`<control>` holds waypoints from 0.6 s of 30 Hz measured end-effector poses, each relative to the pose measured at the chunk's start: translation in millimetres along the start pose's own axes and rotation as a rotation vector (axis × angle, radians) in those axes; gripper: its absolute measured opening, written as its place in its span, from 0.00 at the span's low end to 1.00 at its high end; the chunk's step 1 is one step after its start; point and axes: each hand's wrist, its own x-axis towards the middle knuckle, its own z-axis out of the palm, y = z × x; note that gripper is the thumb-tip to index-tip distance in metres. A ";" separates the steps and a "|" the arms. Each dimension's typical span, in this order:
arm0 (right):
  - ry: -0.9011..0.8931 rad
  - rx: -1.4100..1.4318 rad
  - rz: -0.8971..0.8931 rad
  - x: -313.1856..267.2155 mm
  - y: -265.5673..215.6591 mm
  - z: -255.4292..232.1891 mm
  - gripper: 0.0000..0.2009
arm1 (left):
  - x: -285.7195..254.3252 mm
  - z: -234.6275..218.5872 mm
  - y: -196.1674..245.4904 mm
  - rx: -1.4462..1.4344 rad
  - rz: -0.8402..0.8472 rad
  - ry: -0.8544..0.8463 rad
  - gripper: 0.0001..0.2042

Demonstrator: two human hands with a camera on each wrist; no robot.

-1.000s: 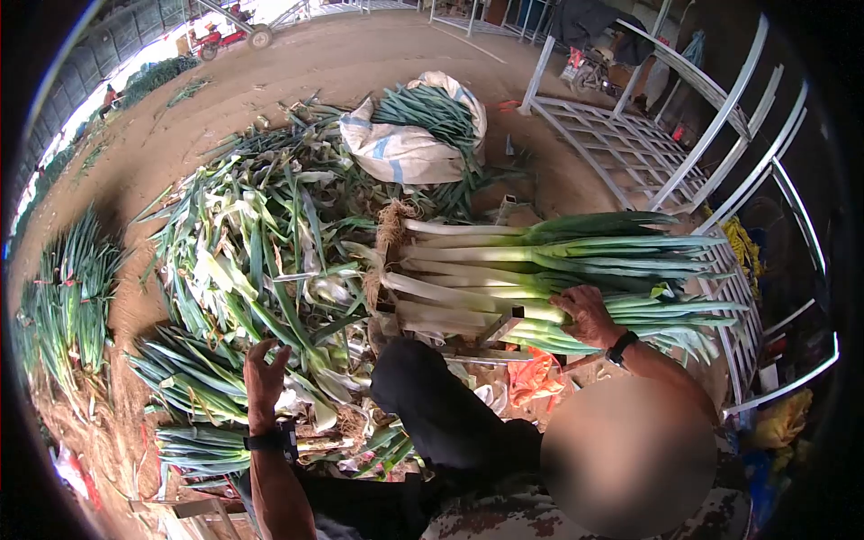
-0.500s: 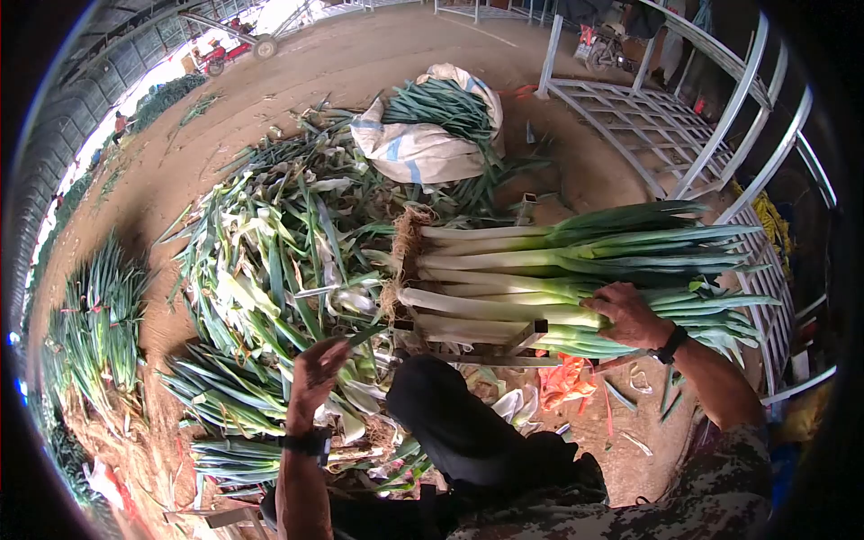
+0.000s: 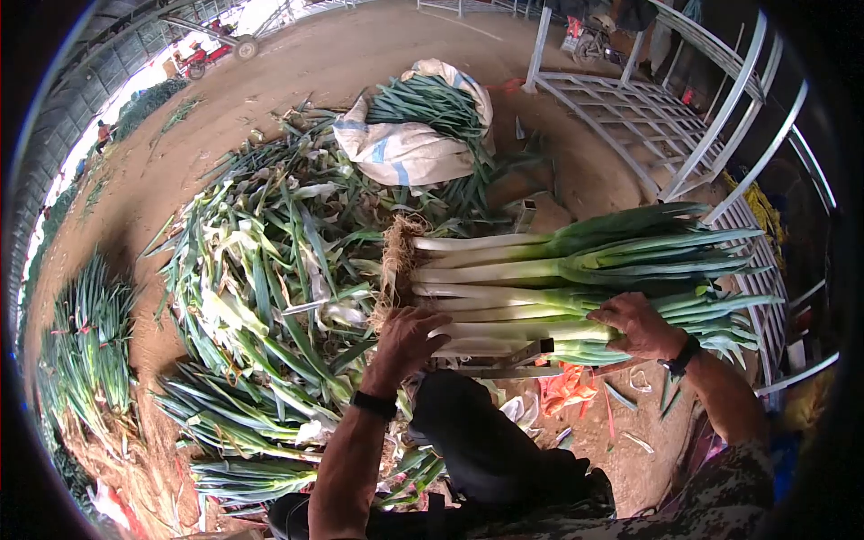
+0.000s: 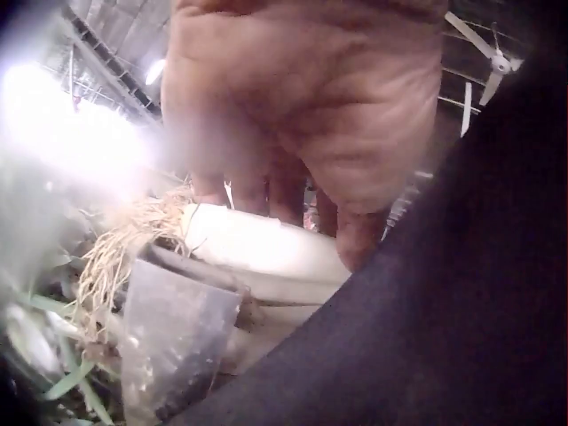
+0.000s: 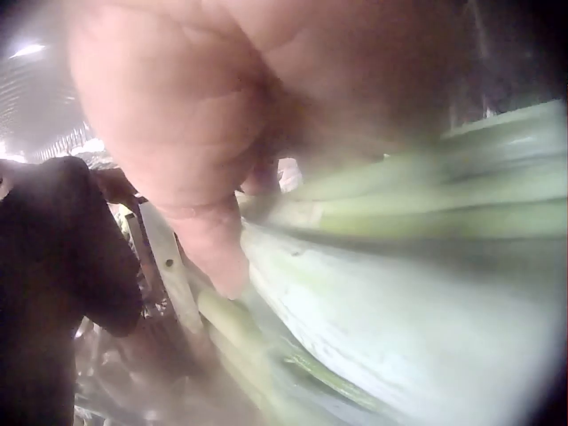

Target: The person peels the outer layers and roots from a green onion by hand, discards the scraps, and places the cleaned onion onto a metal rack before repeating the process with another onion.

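A row of large green onions (image 3: 504,270) lies side by side on a low metal rack, white stems and roots to the left, green leaves to the right. My left hand (image 3: 407,346) is over the nearest white stems close to the roots (image 3: 396,252). In the left wrist view its fingers go down behind a white stem (image 4: 266,244), with the thumb on the near side. My right hand (image 3: 637,326) grips the nearest green onions where white turns green. Its thumb (image 5: 213,248) presses their near side in the right wrist view; the other fingertips are mostly hidden.
The rack's post (image 3: 540,349) stands up between the hands. A heap of trimmed leaves (image 3: 261,261) spreads left, with bundled green onions (image 3: 90,333) beyond. A white sack (image 3: 405,153) of green leaves stands behind. Metal frames (image 3: 630,126) are at the right; an orange bag (image 3: 565,389) lies below.
My left hand has swung from the left, over the bundles by my leg, to the root end of the green onions. The right hand stays on the green onions throughout.
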 end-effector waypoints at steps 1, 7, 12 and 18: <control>-0.022 -0.017 0.018 0.7 -2.8 -2.7 0.37 | -1.8 -0.9 2.8 0.001 -0.026 -0.030 0.17; -0.011 -0.127 0.057 2.8 -9.3 14.6 0.36 | -8.5 24.4 3.7 0.091 -0.124 -0.075 0.15; 0.061 -0.285 0.167 5.2 -15.5 56.2 0.27 | -19.1 37.5 -4.9 0.058 -0.156 -0.051 0.15; 0.200 -0.442 0.259 -4.5 -24.3 97.5 0.30 | -19.3 51.0 -9.9 0.187 -0.129 -0.038 0.16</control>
